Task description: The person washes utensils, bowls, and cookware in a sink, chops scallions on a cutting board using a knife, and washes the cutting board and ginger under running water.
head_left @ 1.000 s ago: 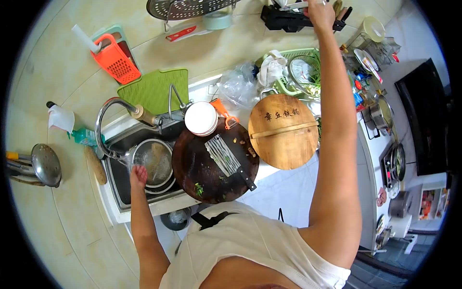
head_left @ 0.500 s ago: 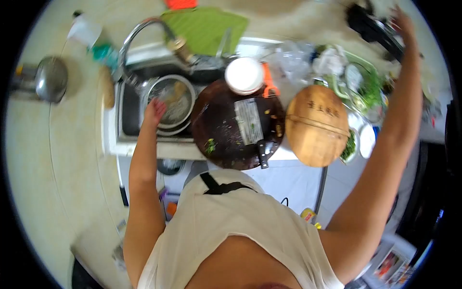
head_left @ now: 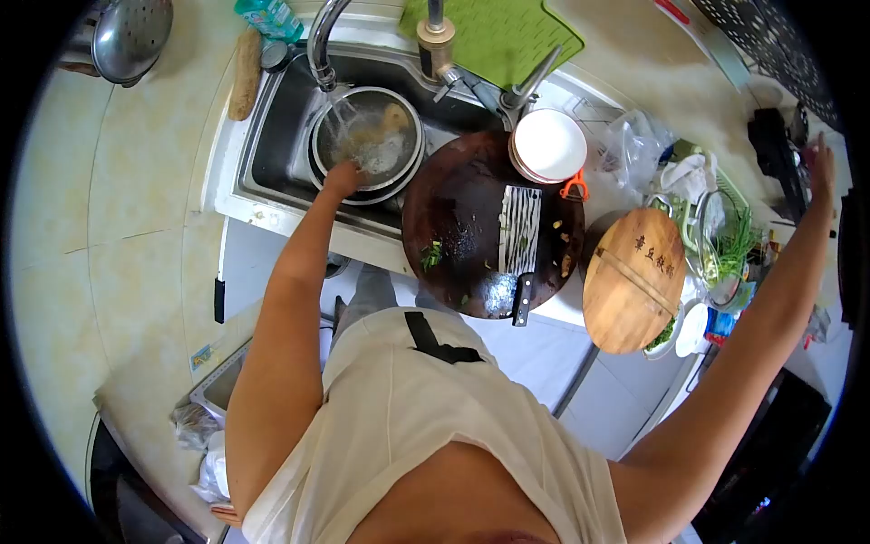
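Bowl [head_left: 415, 136]: left hand [head_left: 343, 179] at rim | cleaver handle [head_left: 523, 301]: past board [head_left: 453, 195] edge

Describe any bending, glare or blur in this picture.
Head view: the wide lens bows the lines of the wall tiles and blackens the corners; head view: running water blurs into streaks above the basin; head view: glare whitens the round board beside the knife's handle; head view: the right hand looks too small to read its grip.

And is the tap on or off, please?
The tap is on: water falls from it into the bowl by the left hand.
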`<move>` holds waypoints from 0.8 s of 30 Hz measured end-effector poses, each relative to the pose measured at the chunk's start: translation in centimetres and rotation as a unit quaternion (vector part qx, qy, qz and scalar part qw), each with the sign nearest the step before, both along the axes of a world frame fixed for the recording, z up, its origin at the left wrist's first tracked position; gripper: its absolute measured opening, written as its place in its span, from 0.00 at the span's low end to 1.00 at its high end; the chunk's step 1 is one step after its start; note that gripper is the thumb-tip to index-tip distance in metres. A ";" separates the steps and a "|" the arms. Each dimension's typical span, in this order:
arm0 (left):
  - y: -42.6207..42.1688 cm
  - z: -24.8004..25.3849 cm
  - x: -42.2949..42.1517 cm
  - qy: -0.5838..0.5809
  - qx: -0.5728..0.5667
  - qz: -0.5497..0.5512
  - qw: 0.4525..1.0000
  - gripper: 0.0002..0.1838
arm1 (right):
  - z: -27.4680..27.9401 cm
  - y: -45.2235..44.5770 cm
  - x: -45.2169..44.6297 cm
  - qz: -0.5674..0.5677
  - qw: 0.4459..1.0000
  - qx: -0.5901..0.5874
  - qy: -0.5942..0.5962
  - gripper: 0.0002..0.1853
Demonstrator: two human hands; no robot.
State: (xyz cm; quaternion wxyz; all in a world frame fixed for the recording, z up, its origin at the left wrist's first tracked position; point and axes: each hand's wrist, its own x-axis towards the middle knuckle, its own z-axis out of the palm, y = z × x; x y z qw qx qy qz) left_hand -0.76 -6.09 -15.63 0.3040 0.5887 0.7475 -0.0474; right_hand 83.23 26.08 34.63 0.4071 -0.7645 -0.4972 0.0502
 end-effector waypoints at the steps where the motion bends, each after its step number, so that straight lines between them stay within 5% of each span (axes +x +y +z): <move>1: 0.1 -0.8 -0.1 0.012 -0.007 -0.014 1.000 0.22 | -0.4 0.5 1.5 -0.027 0.997 -0.002 -0.073 0.33; 5: 0.5 -4.1 -0.9 0.038 -0.025 -0.015 0.999 0.19 | 1.0 2.6 7.7 -0.020 0.974 -0.114 -0.196 0.37; 13: 2.9 -6.9 -1.3 0.081 -0.012 0.003 0.997 0.27 | -0.6 -0.3 4.9 -0.026 0.983 -0.098 -0.153 0.31; 19: 4.7 -12.7 0.1 0.160 -0.175 -0.074 0.969 0.32 | -1.5 -4.5 1.5 -0.070 0.976 -0.064 -0.198 0.27; 22: 4.8 -10.8 1.4 0.084 -0.154 -0.157 0.972 0.28 | -1.9 -7.9 -2.8 -0.097 0.965 0.012 -0.244 0.26; 24: 4.6 -10.0 2.0 -0.013 -0.134 -0.103 0.986 0.29 | -2.6 -11.5 -8.7 -0.102 0.953 0.096 -0.267 0.25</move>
